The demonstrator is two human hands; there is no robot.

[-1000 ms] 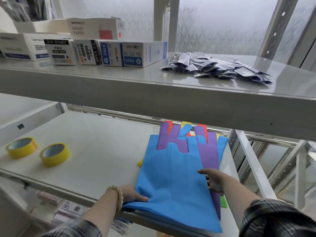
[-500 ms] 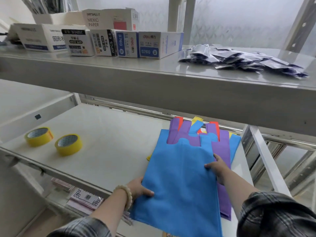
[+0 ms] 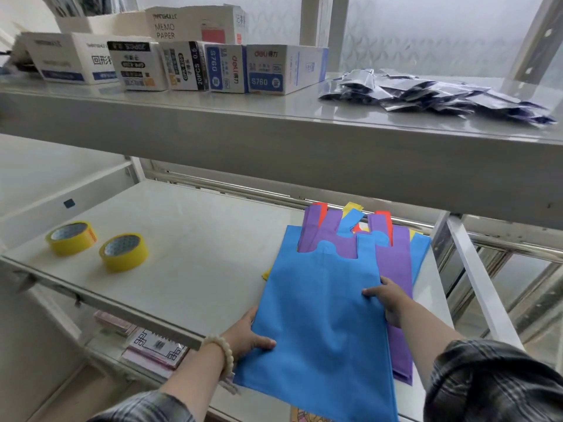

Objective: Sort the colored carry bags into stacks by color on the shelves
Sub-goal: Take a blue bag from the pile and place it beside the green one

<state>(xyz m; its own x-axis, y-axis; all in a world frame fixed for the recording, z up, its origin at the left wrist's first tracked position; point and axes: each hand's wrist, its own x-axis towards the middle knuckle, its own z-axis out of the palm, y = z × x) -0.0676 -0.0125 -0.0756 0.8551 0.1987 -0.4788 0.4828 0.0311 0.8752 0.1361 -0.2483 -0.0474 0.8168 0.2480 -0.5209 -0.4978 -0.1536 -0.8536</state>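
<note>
A blue carry bag point(image 3: 323, 303) lies on top of a mixed pile at the right end of the lower shelf point(image 3: 195, 254), its lower part hanging past the front edge. My left hand point(image 3: 248, 335) pinches its left edge, thumb on top. My right hand point(image 3: 388, 298) holds its right edge, thumb over the fabric. Under it lie a purple bag point(image 3: 393, 257), another blue bag point(image 3: 420, 251), and red point(image 3: 382, 217) and yellow point(image 3: 353, 206) handles at the back.
Two yellow tape rolls point(image 3: 123, 252) stand at the lower shelf's left. The upper shelf point(image 3: 274, 132) carries stationery boxes point(image 3: 283, 70) and a heap of small foil packets point(image 3: 432, 94). A metal upright point(image 3: 481, 284) runs along the right. Booklets point(image 3: 155, 350) lie on a shelf below.
The view has shifted left and closer. Both hands have drawn the blue bag toward me, so more of it hangs over the shelf's front edge.
</note>
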